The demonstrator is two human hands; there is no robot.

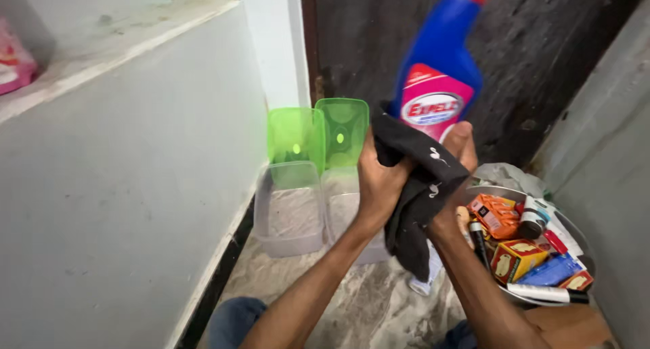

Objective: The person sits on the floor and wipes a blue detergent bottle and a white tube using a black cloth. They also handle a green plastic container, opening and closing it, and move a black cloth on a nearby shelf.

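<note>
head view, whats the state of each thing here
bottle: capped, tilted, held up in right hand
cloth: black, pressed on bottle by left hand
boxes: two, open, green lids upright
bowl: full of small packets

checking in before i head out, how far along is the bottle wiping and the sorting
Done: two clear containers stand open, green lids raised, apparently empty. In hand: the right hand holds up a blue bottle while the left hand presses a black cloth to its base. Left: the metal bowl is full of small boxes and tubes.
</note>
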